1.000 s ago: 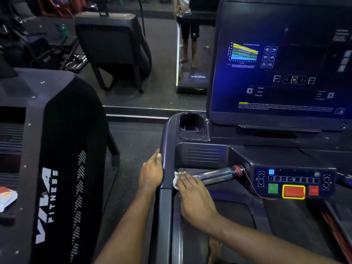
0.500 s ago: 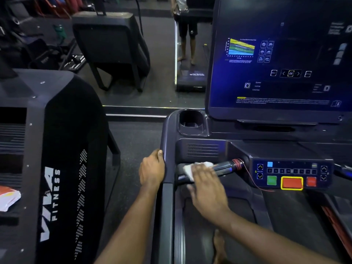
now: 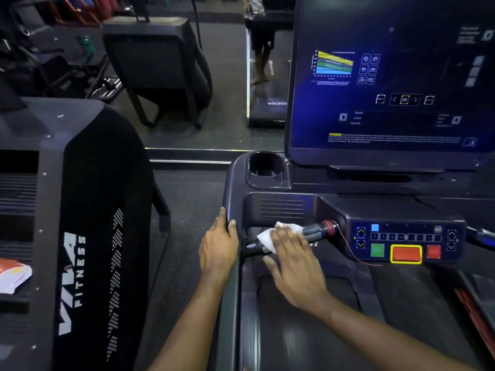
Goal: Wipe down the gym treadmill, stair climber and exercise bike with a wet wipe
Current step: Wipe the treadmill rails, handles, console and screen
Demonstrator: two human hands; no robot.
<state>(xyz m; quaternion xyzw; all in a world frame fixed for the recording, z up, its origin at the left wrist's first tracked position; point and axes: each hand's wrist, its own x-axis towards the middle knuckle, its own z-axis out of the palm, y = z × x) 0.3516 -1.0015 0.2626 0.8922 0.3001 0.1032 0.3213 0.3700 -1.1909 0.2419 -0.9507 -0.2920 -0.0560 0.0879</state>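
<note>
Reaching in from the near right with the right hand (image 3: 292, 261), palm down, fingers straight and slightly spread, pressing the white wet wipe (image 3: 265, 238) onto the black handlebar grip (image 3: 314, 231) of the treadmill (image 3: 267, 207), just left of the control panel (image 3: 404, 242). Gripping the left side rail (image 3: 230, 290) with the left hand (image 3: 218, 247), fingers close together on its outer face, thumb hooked over the inner edge. Working well short of the moulded cup holder (image 3: 284, 180) at the console's far left corner, its inside too dark to read.

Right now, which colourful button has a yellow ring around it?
The big red button in the middle; the green button and small red button beside it have no ring.
</note>
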